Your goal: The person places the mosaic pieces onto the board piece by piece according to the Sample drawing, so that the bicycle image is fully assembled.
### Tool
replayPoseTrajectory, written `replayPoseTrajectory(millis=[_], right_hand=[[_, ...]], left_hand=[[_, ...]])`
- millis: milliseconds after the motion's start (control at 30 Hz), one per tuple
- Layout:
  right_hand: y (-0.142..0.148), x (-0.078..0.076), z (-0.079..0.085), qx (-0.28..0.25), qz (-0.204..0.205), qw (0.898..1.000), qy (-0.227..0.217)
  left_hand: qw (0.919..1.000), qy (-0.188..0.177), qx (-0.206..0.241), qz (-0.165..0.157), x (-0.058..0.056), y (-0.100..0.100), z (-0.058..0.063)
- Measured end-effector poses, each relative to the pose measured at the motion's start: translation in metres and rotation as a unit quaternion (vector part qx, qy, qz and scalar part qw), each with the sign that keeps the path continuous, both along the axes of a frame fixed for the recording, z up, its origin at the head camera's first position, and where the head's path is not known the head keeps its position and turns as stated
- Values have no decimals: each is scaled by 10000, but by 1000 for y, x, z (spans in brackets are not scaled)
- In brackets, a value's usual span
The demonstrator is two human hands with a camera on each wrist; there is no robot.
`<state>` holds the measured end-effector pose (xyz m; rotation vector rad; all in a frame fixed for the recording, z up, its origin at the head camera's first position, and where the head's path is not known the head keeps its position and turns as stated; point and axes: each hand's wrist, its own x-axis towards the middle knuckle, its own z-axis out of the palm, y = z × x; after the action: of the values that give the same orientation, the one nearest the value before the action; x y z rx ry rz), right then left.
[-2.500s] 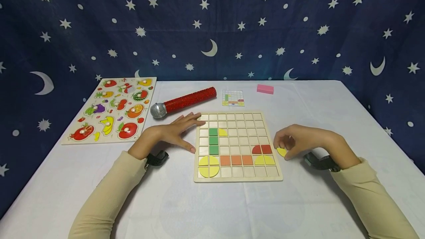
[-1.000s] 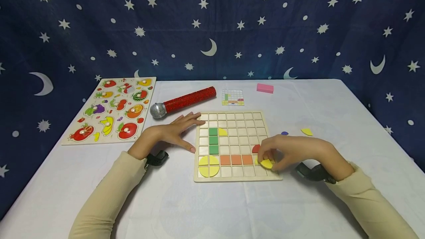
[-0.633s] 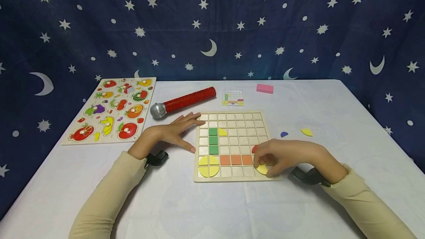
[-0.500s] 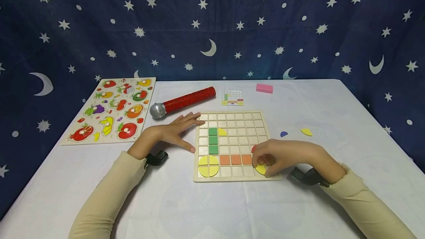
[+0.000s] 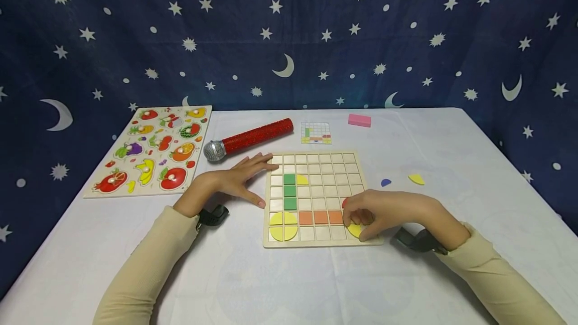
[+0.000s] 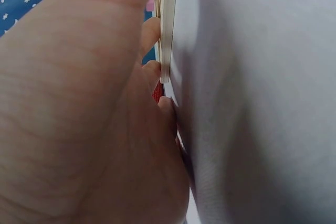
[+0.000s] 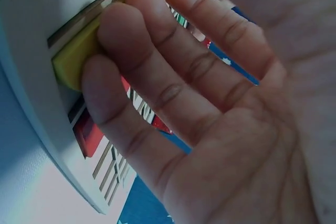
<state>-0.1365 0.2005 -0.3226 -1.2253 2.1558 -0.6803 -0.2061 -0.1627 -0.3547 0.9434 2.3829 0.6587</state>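
Note:
A square wooden grid board (image 5: 318, 191) lies on the table, with green, orange, red and yellow tiles in some cells. My left hand (image 5: 237, 180) is spread at its left edge, index finger and thumb touching the board. Over the lower right corner, my right hand (image 5: 384, 212) pinches a yellow quarter-circle tile (image 5: 354, 230) between thumb and fingers, low against the cells. That hand partly hides a red tile (image 5: 345, 203). In the right wrist view, the curled fingers (image 7: 126, 30) touch a yellow tile (image 7: 73, 61) set in the grid.
Right of the board lie a blue half-circle piece (image 5: 386, 182) and a yellow quarter-circle (image 5: 416, 179). Behind it are a small pattern card (image 5: 316, 133), a pink block (image 5: 359, 120) and a red microphone (image 5: 257, 134). A fruit puzzle board (image 5: 153, 152) lies at the left.
My right hand has carried the yellow quarter-circle tile from right of the board leftward onto its lower right corner. In the last half second it has barely moved. The left hand stays put.

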Motion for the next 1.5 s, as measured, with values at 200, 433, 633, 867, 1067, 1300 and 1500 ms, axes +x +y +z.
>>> replayPoseTrajectory(millis=[200, 433, 633, 867, 1067, 1300, 1500], right_hand=[[4, -2, -2, -185, 97, 9996, 166], [8, -4, 0, -140, -71, 9998, 80], [6, -4, -1, -27, -30, 9999, 135], [5, -4, -4, -229, 91, 9996, 132], [4, -3, -5, -210, 88, 9997, 128], [6, -5, -4, -86, 43, 9997, 246], [12, -7, 1, 194, -344, 9992, 109]], left_hand=[[10000, -53, 26, 10, 1, 0, -1], [10000, -11, 12, 11, 0, 0, -2], [10000, 1, 61, -22, -1, 0, -2], [9999, 18, 99, -38, -1, 0, -3], [9999, 1, 100, -52, -1, 0, -3], [10000, 20, 53, -20, -1, 0, -2], [10000, 21, 19, 7, -1, -1, -2]])
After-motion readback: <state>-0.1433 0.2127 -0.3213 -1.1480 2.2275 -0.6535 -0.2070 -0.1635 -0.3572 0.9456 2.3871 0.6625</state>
